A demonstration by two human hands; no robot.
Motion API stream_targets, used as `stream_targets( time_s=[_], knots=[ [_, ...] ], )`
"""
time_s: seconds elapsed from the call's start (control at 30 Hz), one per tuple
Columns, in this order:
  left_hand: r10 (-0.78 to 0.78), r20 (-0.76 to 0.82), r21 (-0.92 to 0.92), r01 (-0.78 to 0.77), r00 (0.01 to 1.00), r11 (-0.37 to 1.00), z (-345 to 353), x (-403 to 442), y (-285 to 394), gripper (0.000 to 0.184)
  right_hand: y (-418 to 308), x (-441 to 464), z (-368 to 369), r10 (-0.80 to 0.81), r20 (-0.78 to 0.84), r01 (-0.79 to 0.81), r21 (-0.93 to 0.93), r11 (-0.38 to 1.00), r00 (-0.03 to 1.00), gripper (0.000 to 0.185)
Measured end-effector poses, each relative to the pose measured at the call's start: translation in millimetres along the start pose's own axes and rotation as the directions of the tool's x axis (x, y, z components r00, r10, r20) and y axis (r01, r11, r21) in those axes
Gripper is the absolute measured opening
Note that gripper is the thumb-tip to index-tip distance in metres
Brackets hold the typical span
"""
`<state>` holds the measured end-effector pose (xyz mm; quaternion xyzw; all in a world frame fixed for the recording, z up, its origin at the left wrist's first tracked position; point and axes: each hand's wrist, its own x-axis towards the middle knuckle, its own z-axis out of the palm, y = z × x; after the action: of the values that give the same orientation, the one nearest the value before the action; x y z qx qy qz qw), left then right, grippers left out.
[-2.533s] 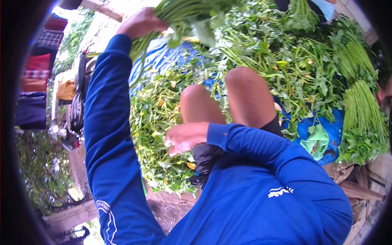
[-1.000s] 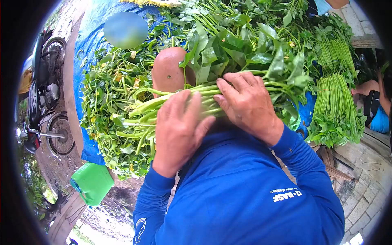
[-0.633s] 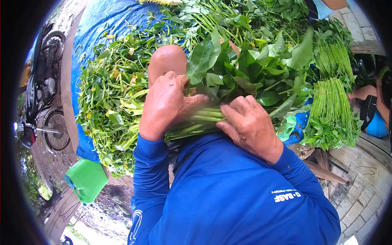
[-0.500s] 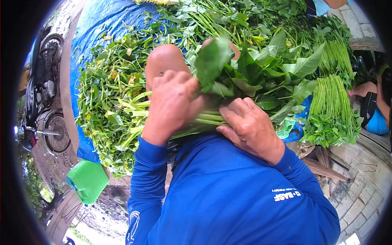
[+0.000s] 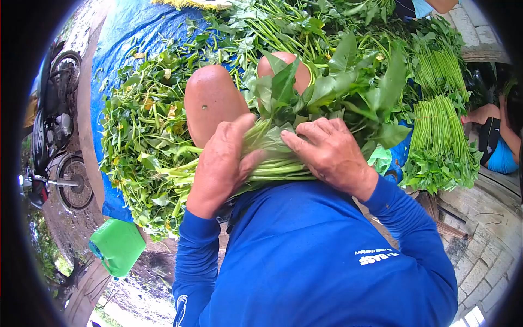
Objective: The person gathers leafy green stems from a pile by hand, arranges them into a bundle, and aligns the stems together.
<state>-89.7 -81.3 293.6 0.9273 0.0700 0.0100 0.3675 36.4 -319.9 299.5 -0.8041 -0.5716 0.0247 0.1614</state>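
A bundle of leafy greens that looks like water spinach [image 5: 286, 166] lies across my lap, its pale green stems toward the left and its broad leaves toward the right. My left hand [image 5: 226, 161] is closed around the stems, the thumb slightly blurred over them. Further right, my right hand [image 5: 327, 150] grips the same bundle where the stems meet the leaves, fingers curled over the top. Part of the bundle is hidden under both hands. My bare knees [image 5: 215, 101] rise just beyond it.
Loose leaves and trimmings [image 5: 147, 141] pile up at the left on a blue tarp [image 5: 131, 38]. Tied bundles [image 5: 438, 125] are stacked at the right. A green plastic jug [image 5: 117, 245] stands lower left, near a motorcycle [image 5: 60, 125]. Another person [image 5: 498, 136] sits at the far right.
A leaf raised between my hands has come down onto the bundle. My left hand has shifted slightly along the stems, and the right has moved up a little over them.
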Motion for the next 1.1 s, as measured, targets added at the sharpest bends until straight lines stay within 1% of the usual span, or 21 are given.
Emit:
stream_targets(
  time_s=[0.07,0.1,0.17,0.2,0.3,0.37,0.43,0.5,0.57,0.63,0.67,0.7,0.77,0.8,0.83,0.87,0.9,0.93,0.97,1.03,1.1],
  knots=[
    [0.031,-0.012,-0.022,-0.031,0.999,0.999,-4,9,-5,0.045,2,-1,5,0.001,-0.078,0.001,0.021,1.0,0.997,0.041],
    [-0.065,0.172,0.012,0.064,0.983,0.998,-10,22,-1,0.048,0,-2,6,0.004,-0.117,0.0,0.035,0.999,0.993,0.041],
    [-0.256,0.492,0.131,0.22,0.832,0.967,-21,56,9,0.06,-1,-2,4,0.021,-0.078,-0.018,0.038,0.999,0.997,0.043],
    [-0.202,0.391,0.149,0.154,0.898,0.977,-9,63,0,0.071,-1,-3,2,0.03,-0.058,-0.028,0.037,0.999,0.998,0.045],
    [-0.22,0.31,0.274,0.134,0.925,0.952,-9,94,10,0.069,1,-4,-6,0.022,-0.044,-0.021,0.037,0.999,0.999,0.043],
    [0.21,0.23,0.531,-0.303,0.95,0.791,-33,109,-2,0.063,4,-5,-6,0.029,-0.064,-0.027,0.037,0.999,0.998,0.042],
    [-0.042,0.164,0.467,-0.04,0.986,0.883,-66,107,34,0.058,3,-7,-2,0.028,-0.079,-0.024,0.052,0.998,0.996,0.041],
    [-0.126,0.296,0.411,-0.007,0.947,0.912,-64,115,44,0.064,6,-8,-1,0.024,-0.105,-0.018,0.05,0.999,0.994,0.04],
    [-0.502,0.404,0.69,0.106,0.765,0.716,-39,134,60,0.078,8,-7,-3,0.025,-0.11,-0.017,0.065,0.998,0.994,0.037],
    [-0.322,0.654,0.309,0.147,0.685,0.94,-16,122,11,0.087,12,-4,-3,0.026,-0.138,-0.011,0.107,0.994,0.99,0.033],
    [-0.22,0.754,0.105,0.217,0.619,0.97,-4,116,-13,0.096,19,0,-1,0.03,-0.154,-0.008,0.143,0.99,0.988,0.03],
    [-0.153,0.792,0.039,0.2,0.591,0.979,3,109,-25,0.09,26,3,1,0.033,-0.158,-0.003,0.183,0.983,0.987,0.027],
    [0.111,0.704,-0.4,0.263,0.702,0.878,22,91,-17,0.077,54,22,19,0.069,-0.187,0.034,0.499,0.866,0.98,0.019],
    [-0.11,0.813,-0.232,0.491,0.572,0.84,13,98,-1,0.065,62,27,17,0.138,-0.095,-0.046,0.637,0.769,0.986,0.02],
    [-0.05,0.773,-0.323,0.461,0.632,0.826,17,96,-3,0.061,67,35,9,0.187,-0.004,-0.121,0.749,0.652,0.982,0.021],
    [0.007,0.724,-0.41,0.423,0.69,0.808,22,91,-10,0.057,65,41,-3,0.254,-0.158,-0.055,0.74,0.67,0.954,0.021],
    [0.057,0.666,-0.495,0.383,0.744,0.78,25,88,-14,0.053,61,42,-23,0.262,-0.211,-0.027,0.73,0.683,0.942,0.021],
    [-0.066,0.698,-0.309,0.382,0.713,0.871,22,91,-7,0.046,58,43,-43,0.269,-0.262,0.0,0.718,0.696,0.927,0.022],
    [-0.008,0.68,-0.335,0.32,0.733,0.886,25,89,-15,0.046,53,38,-54,0.146,-0.164,0.014,0.712,0.702,0.976,0.02],
    [0.125,0.625,-0.385,0.165,0.771,0.908,38,91,-41,0.046,22,22,-53,-0.04,0.055,-0.004,0.641,0.768,0.998,0.03],
    [0.128,0.635,-0.341,0.128,0.762,0.931,43,94,-45,0.041,-1,9,-34,-0.032,0.118,-0.009,0.333,0.943,0.993,0.037]
  ],
)
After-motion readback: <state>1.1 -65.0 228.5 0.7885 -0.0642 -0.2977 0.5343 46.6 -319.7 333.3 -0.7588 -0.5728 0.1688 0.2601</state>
